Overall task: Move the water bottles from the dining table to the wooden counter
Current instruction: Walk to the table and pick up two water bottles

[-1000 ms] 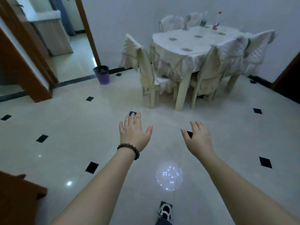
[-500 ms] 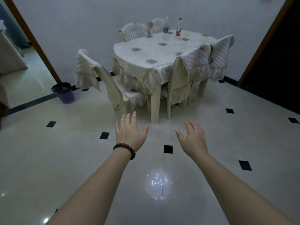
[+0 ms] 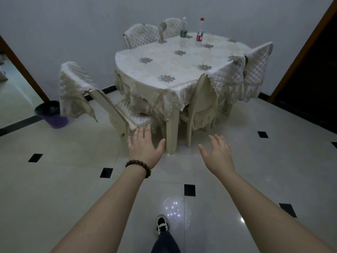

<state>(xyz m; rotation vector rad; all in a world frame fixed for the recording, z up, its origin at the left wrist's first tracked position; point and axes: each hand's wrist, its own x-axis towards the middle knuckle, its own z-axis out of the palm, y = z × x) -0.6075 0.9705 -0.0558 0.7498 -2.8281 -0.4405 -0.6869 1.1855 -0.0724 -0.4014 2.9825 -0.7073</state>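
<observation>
Two clear water bottles stand upright at the far side of the dining table (image 3: 164,70): one with a green label (image 3: 183,28) and, to its right, one with a red cap and red label (image 3: 200,31). A pale embroidered cloth covers the table. My left hand (image 3: 145,147), a bead bracelet on its wrist, and my right hand (image 3: 218,155) reach forward over the floor, fingers spread and empty, well short of the table's near edge. No wooden counter shows in this view.
Covered chairs ring the table; one (image 3: 102,103) is pulled out at the near left, another (image 3: 204,110) tucked at the near right. A purple bin (image 3: 52,114) stands by the left doorway. A dark doorway (image 3: 310,79) opens on the right. My shoe (image 3: 162,224) is on the tiled floor.
The table has come nearer and moved toward the middle of the view as I walk to it. Both hands stay stretched out and empty. My foot has come into view.
</observation>
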